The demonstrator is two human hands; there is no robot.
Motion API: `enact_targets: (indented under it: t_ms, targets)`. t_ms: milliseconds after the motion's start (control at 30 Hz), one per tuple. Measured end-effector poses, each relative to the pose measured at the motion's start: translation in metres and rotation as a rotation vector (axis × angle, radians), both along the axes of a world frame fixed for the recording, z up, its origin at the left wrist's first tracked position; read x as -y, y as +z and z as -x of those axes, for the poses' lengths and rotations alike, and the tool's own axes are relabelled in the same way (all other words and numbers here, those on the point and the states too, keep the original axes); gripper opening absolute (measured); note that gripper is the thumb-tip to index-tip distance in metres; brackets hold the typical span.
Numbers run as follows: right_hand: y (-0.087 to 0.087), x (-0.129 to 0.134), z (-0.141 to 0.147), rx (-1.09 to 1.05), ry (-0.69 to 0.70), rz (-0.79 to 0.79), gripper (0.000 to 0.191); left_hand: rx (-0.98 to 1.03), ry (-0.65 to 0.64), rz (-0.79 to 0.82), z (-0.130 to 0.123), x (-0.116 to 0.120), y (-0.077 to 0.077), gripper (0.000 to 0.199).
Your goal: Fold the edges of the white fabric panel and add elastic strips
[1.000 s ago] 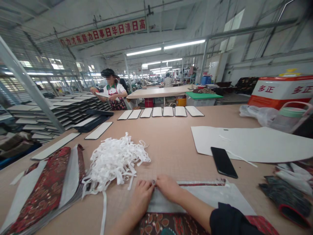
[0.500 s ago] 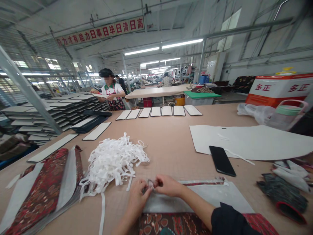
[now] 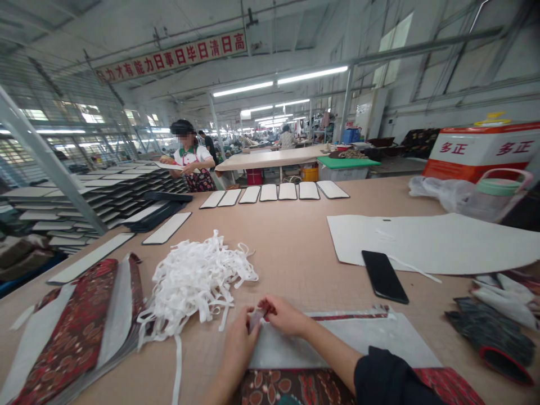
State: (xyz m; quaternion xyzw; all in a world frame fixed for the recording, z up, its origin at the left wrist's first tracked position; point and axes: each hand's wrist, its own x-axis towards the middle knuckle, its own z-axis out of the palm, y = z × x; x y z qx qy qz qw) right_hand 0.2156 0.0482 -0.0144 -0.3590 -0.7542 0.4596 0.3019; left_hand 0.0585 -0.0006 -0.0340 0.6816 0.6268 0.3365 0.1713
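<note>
My left hand (image 3: 244,337) pinches the end of a greyish translucent piece (image 3: 255,319) at the left end of a fabric panel. My right hand (image 3: 282,316) touches the same piece from the right, its fingers closed. The panel (image 3: 350,340) lies flat under my right forearm, pale grey on top, with a dark red strip (image 3: 354,316) along its far edge and patterned red-brown fabric (image 3: 291,385) nearest me. A heap of white tapes (image 3: 198,281) lies to the left of my hands. Patterned fabric pieces (image 3: 80,326) are stacked at the far left.
A black phone (image 3: 385,277) overlaps a large white sheet (image 3: 430,242) on the right, near dark crumpled cloth (image 3: 491,332). White panels (image 3: 287,192) line the table's far edge. Across it, a person (image 3: 192,157) holds a panel beside tall stacks.
My right hand has shifted slightly up and left, its fingers now higher over the piece. More of the greyish piece shows between my hands. The person across has lowered one hand slightly.
</note>
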Motion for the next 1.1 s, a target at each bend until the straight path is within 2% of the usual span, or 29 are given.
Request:
enact_targets:
  t_ms: [100,233,333,500,733,933,1100]
  targets:
    - [0.003,0.000,0.003,0.159,-0.057,-0.182,0.030,-0.151,0.044,-0.129,-0.002,0.002,0.002,0.025]
    - [0.001,-0.005,0.003,0.277,-0.052,-0.294,0.025,-0.462,0.012,-0.314,-0.004,0.009,0.006,0.011]
    - [-0.001,-0.011,0.004,0.356,0.018,-0.351,0.024,-0.628,-0.056,-0.336,-0.004,0.011,0.005,0.014]
    - [-0.001,-0.018,0.006,0.457,0.086,-0.414,0.028,-0.786,-0.142,-0.320,-0.003,0.012,0.005,0.019]
    - [-0.002,-0.027,0.013,0.547,0.128,-0.499,0.022,-0.925,-0.223,-0.322,-0.007,0.012,0.007,0.026]
    - [0.008,-0.022,0.018,0.655,0.114,-0.541,0.018,-0.929,-0.229,-0.338,-0.007,0.010,0.004,0.029]
    - [0.011,-0.023,0.018,0.672,0.063,-0.453,0.020,-0.902,-0.206,-0.257,-0.005,0.008,0.005,0.027]
